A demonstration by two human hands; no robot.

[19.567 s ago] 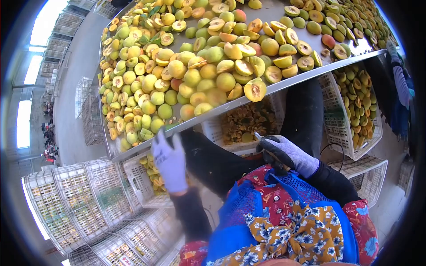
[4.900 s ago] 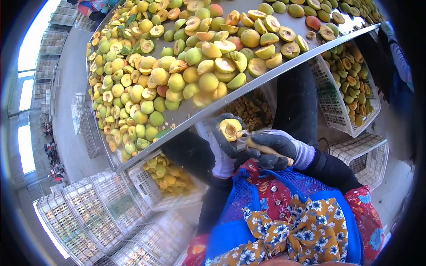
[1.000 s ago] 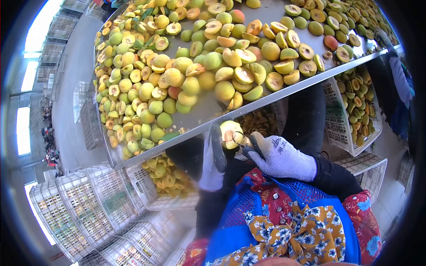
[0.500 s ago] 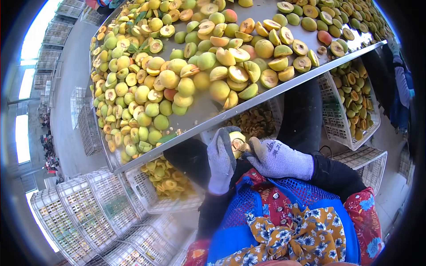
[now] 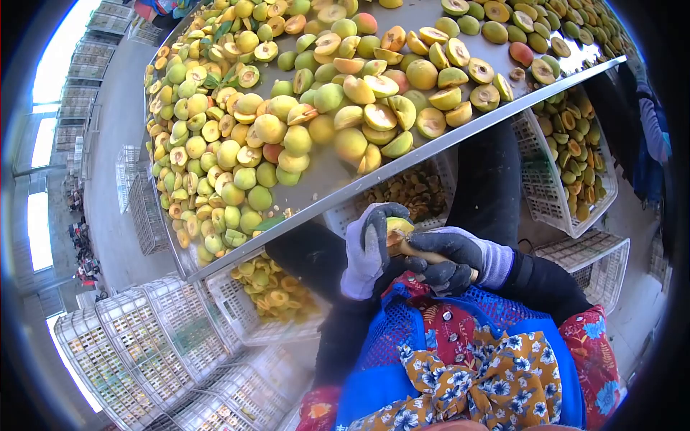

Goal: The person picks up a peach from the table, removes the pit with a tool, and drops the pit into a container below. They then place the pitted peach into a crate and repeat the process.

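Between my gloved hands, just below the table edge, is a cut yellow-green fruit. My left hand has its dark-coated fingers curled round the fruit from the left. My right hand is closed on a thin tool with a light-coloured handle, which reaches to the cut side of the fruit; the tool's tip is hidden. Above the hands, many whole and halved fruits lie heaped on the metal table.
Under the table edge is a crate of small brown pieces. A crate of fruit halves stands at the lower left, another crate at the right. Stacked crates fill the lower left. At the far right is a co-worker's sleeve.
My right hand has turned so that its dark-coated fingers and the tool handle now show. My left hand has shifted slightly right, with the fruit still held. The view has moved slightly.
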